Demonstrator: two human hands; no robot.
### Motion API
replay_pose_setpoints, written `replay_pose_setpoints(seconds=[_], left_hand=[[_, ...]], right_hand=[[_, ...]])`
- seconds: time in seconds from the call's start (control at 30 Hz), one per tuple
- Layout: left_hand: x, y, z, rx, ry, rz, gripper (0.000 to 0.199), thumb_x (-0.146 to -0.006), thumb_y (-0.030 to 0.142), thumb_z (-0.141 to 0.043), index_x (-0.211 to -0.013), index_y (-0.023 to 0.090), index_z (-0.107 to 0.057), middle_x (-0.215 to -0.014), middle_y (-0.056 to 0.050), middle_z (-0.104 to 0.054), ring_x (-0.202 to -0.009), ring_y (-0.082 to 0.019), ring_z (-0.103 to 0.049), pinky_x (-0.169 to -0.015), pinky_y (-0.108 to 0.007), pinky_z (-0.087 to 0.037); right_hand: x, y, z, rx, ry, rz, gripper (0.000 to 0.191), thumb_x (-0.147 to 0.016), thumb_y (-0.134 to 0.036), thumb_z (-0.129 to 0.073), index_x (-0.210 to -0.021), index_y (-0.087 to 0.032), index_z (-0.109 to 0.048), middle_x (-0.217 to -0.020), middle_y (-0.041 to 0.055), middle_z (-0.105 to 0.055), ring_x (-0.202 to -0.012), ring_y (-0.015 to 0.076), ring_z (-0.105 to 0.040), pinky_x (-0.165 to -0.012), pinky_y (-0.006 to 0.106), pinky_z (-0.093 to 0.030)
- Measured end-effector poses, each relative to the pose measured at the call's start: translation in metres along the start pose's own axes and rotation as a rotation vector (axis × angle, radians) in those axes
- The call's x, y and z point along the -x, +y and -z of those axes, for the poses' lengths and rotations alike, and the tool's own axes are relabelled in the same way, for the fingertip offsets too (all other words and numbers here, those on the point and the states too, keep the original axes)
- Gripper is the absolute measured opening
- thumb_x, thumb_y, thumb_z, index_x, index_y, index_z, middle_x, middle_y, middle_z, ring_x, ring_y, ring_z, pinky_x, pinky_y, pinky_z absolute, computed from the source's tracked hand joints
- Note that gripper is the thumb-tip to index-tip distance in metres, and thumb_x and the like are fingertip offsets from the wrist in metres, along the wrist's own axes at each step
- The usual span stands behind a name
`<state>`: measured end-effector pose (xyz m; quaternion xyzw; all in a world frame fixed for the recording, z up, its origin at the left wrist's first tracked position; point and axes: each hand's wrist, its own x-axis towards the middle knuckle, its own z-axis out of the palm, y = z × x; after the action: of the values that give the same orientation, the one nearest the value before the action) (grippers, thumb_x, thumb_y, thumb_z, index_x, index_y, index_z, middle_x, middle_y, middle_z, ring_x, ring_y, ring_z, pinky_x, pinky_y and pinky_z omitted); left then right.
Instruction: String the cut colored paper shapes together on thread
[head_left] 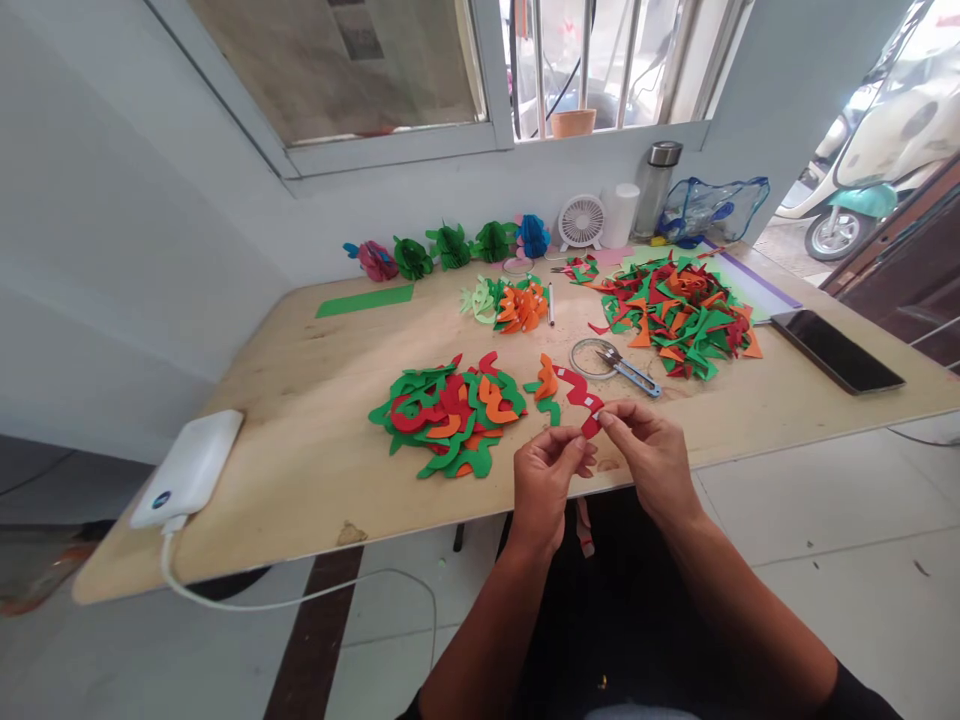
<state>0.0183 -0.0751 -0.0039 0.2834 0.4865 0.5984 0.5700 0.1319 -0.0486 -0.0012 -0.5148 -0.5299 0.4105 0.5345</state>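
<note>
Near the table's front edge, a small red paper piece (591,425) is pinched between my two hands. My left hand (546,475) grips its lower left end, fingers closed. The thumb and fingertips of my right hand (651,455) are closed on its upper right side, by a small white patch. Just beyond lie a curvy red piece (571,384) with white patches, an orange piece (547,378) and a green piece (551,409). A heap of green, red and orange cutouts (450,415) is left of my hands. Small snips (630,370) lie by a roll of clear tape (589,358).
Paper scraps (682,315) are piled at the right, beside a black phone (836,350). Folded paper figures (453,246), a fan (581,221) and a bottle (656,190) stand along the wall. A white power bank (191,467) with a cable is at the left.
</note>
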Motion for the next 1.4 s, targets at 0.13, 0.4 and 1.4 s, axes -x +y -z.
replay_pose_setpoints(seconds=[0.13,0.4,1.4], left_hand=[[-0.002,0.004,0.002,-0.006,-0.006,-0.042,0.020,-0.066,0.028,-0.073,-0.078,0.014,-0.070,-0.069,-0.004,-0.068,-0.057,-0.010,-0.059,-0.052,-0.020,-0.047],[-0.001,0.008,0.003,-0.009,-0.037,-0.061,0.017,-0.068,0.028,-0.070,-0.075,0.013,-0.070,-0.062,-0.004,-0.066,-0.056,-0.011,-0.060,-0.050,-0.021,-0.048],[-0.002,0.006,-0.004,0.042,-0.034,-0.056,0.017,-0.066,0.028,-0.074,-0.073,0.013,-0.072,-0.064,-0.003,-0.068,-0.058,-0.012,-0.061,-0.059,-0.024,-0.052]], right_hand=[[-0.005,-0.008,0.002,0.058,-0.090,0.030,0.016,-0.078,-0.034,-0.061,-0.075,-0.019,-0.066,-0.076,0.0029,-0.066,-0.076,0.0175,-0.058,-0.074,0.032,-0.047],[-0.007,-0.014,0.001,0.089,-0.093,0.048,0.016,-0.077,-0.034,-0.061,-0.072,-0.019,-0.066,-0.077,0.0033,-0.066,-0.077,0.0182,-0.058,-0.075,0.033,-0.045],[0.016,0.000,-0.011,-0.092,-0.003,-0.010,0.011,-0.079,-0.030,-0.062,-0.076,-0.020,-0.066,-0.079,0.0022,-0.064,-0.077,0.0167,-0.060,-0.072,0.030,-0.048]])
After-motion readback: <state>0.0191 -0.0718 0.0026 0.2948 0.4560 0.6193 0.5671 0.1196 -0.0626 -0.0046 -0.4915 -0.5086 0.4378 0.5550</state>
